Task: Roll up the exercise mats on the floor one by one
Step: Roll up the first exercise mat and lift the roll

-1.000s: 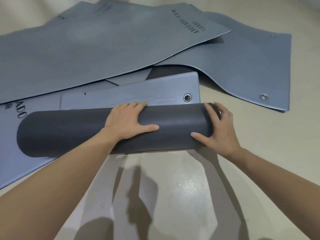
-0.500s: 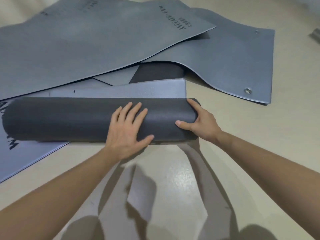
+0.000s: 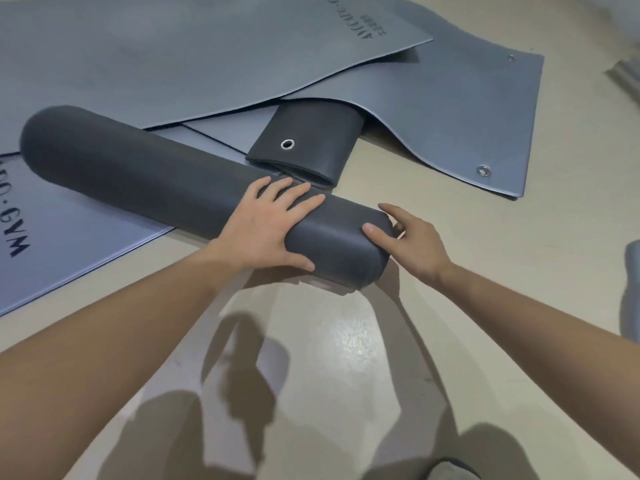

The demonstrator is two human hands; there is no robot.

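Head view, one frame.

The rolled mat (image 3: 149, 174), dark grey and fully wound, lay on a diagonal from far left to near right. Its far end sat on the pale lettered mat (image 3: 69, 244); its near end rested on the bare beige floor (image 3: 346, 341).

Your left hand (image 3: 273, 223) lay flat on top of the roll near its right end, with the fingers straight and spread and the thumb stretched along the near side. It pressed down on the roll; nothing was gripped.

Your right hand (image 3: 415, 244) was at the roll's right end. The thumb touched the top of the roll just inside the end and the index finger reached out past the end face. The hand was loose and cupped, not clamped. The other fingers were hidden behind the end, so I cannot tell whether they touched it.

Just beyond the roll, near your left fingertips, lay a folded dark mat (image 3: 311, 133) with a metal eyelet (image 3: 287, 144) facing up. Its far part ran under the right-hand mat (image 3: 467, 109), which lay flat with its near edge lifted in a wave. A large upper mat (image 3: 207, 57) with printed lettering overlapped both.

Two grey objects at the right frame edge (image 3: 633, 258) were cut off; I cannot tell what they were. Arm shadows fell on the floor below the roll.
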